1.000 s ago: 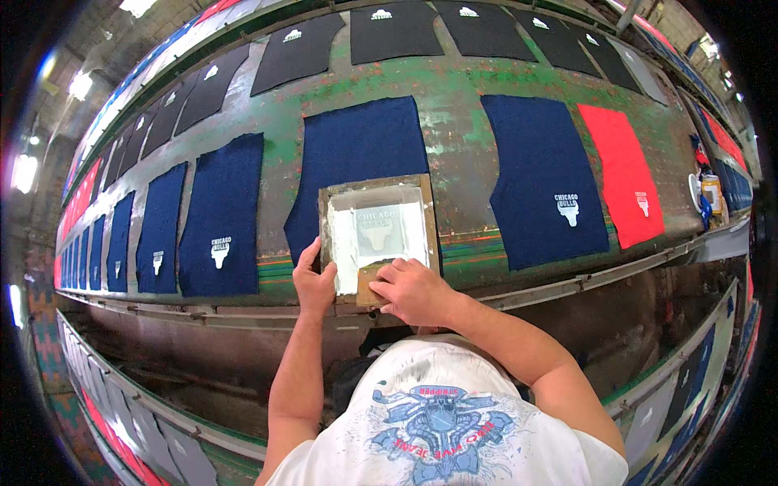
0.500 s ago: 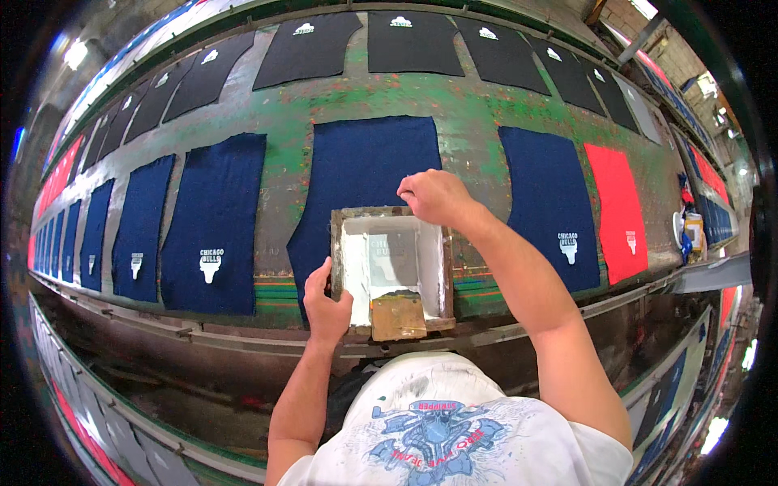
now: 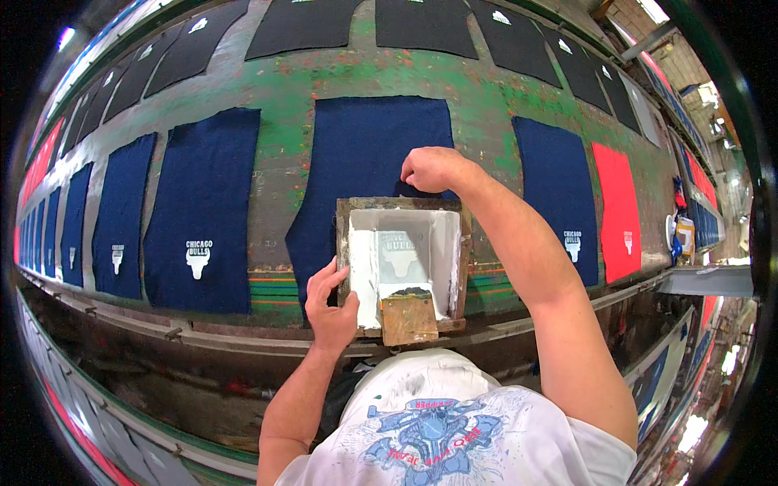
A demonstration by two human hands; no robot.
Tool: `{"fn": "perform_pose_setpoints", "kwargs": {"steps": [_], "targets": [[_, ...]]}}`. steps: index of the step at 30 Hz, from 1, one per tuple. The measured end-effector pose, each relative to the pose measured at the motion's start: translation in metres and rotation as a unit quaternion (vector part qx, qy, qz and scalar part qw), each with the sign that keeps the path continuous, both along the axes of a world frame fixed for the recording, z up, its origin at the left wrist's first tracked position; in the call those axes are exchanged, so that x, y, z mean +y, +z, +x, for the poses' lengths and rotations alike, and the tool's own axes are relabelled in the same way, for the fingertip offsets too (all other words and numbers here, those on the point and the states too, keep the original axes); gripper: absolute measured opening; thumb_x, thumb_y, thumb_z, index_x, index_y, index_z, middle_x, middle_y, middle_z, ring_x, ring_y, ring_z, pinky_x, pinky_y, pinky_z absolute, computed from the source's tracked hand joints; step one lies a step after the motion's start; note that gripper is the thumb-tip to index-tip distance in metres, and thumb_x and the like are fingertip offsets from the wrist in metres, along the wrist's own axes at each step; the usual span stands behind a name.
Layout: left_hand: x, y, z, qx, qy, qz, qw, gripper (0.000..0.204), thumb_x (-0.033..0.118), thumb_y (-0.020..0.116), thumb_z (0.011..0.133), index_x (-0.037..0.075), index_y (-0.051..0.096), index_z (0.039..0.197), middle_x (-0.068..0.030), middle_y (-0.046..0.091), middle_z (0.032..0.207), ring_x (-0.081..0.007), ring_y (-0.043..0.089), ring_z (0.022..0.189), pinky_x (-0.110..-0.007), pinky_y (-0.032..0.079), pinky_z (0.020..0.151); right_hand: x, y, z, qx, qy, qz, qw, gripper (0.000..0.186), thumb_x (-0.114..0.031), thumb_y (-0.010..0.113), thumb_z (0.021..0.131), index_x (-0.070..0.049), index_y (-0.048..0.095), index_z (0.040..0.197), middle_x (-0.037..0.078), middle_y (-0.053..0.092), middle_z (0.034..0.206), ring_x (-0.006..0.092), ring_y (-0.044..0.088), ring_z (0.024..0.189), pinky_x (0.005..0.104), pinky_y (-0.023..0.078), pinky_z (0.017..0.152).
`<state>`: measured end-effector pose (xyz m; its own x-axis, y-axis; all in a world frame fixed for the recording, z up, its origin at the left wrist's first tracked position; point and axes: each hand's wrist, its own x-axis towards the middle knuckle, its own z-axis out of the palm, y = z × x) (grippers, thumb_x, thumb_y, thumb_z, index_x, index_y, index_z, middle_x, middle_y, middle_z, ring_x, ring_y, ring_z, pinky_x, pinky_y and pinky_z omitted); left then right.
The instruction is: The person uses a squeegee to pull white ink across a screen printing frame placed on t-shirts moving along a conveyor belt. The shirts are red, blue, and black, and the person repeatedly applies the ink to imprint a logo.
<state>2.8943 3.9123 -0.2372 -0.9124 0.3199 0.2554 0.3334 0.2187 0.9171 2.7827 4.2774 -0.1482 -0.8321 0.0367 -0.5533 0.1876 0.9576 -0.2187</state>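
Observation:
A wooden-framed printing screen (image 3: 459, 267) lies on the near end of a navy fabric piece (image 3: 377, 138). White paste lines its inner edges, and a pale lettered design with a horned head shows through the mesh. My left hand (image 3: 331, 312) is at the screen's left side, fingers curled against the frame and thumb by its near corner. A worn wooden squeegee (image 3: 410, 318) rests inside against the near edge. Just past the far edge, my right hand (image 3: 438, 170) is closed in a pinch over the navy fabric; whatever its fingertips hold is hidden.
Navy pieces with white prints (image 3: 203, 202) lie to the left, another navy piece (image 3: 559, 186) and a red one (image 3: 618, 211) to the right. Black printed pieces (image 3: 300, 28) line the far side of the green-stained table (image 3: 284, 89). A metal rail (image 3: 519, 328) follows the near edge.
My right hand now sits farther beyond the screen's far edge, lower over the fabric, still pinched. My left hand stays at the frame. The whole view has shifted slightly.

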Motion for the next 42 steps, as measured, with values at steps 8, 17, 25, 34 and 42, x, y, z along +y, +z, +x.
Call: {"fn": "perform_pose_setpoints", "kwargs": {"steps": [8, 17, 25, 34, 42], "targets": [[-0.001, 0.004, 0.003, -0.01, -0.009, 0.092, 0.996, 0.044, -0.01, 0.081, 0.078, 0.002, 0.077, 0.119, -0.0266, 0.074, 0.145, -0.0373, 0.073, 0.129, -0.046, 0.055, 0.113, 0.002, 0.0, -0.004, -0.022, 0.006, -0.005, 1.0, 0.036, -0.02, 0.07, 0.097, -0.015, 0.085, 0.129, 0.014, 0.086, 0.115, 0.0368, 0.081, 0.11, 0.0512, 0.064, 0.09], [-0.001, 0.018, -0.022, -0.066, -0.027, 0.128, 0.989, 0.047, -0.019, 0.076, 0.084, -0.002, 0.069, 0.127, -0.0263, 0.063, 0.16, -0.03, 0.069, 0.139, -0.041, 0.059, 0.113, 0.005, 0.055, 0.158, 0.606, -0.217, -0.105, 0.758, 0.028, -0.007, 0.073, 0.107, -0.005, 0.077, 0.134, 0.011, 0.074, 0.099, 0.0233, 0.071, 0.086, 0.0356, 0.058, 0.081], [0.063, 0.041, -0.005, -0.106, -0.002, 0.175, 0.979, 0.051, -0.018, 0.076, 0.086, -0.003, 0.069, 0.134, -0.0225, 0.064, 0.16, -0.0289, 0.068, 0.14, -0.043, 0.056, 0.119, -0.018, 0.014, 0.348, 0.463, -0.318, -0.325, 0.761, 0.045, -0.019, 0.072, 0.112, 0.0, 0.068, 0.152, 0.019, 0.068, 0.151, 0.0273, 0.068, 0.134, 0.0389, 0.056, 0.11], [0.263, 0.054, 0.14, -0.086, -0.039, 0.169, 0.981, 0.054, -0.017, 0.073, 0.085, 0.001, 0.074, 0.136, -0.0191, 0.062, 0.163, -0.0244, 0.068, 0.138, -0.034, 0.059, 0.109, 0.125, 0.015, 0.493, 0.427, -0.366, -0.36, 0.745, 0.052, -0.025, 0.074, 0.111, -0.002, 0.065, 0.157, 0.016, 0.066, 0.156, 0.0259, 0.065, 0.141, 0.0398, 0.056, 0.113], [0.386, 0.032, 0.247, -0.049, -0.069, 0.094, 0.992, 0.043, -0.013, 0.073, 0.083, 0.002, 0.08, 0.122, -0.023, 0.064, 0.157, -0.0344, 0.061, 0.149, -0.043, 0.046, 0.125, 0.23, 0.0, 0.602, 0.407, -0.43, -0.352, 0.724, 0.043, -0.013, 0.076, 0.105, 0.001, 0.072, 0.146, 0.018, 0.067, 0.154, 0.0243, 0.069, 0.133, 0.0393, 0.058, 0.11]]}}
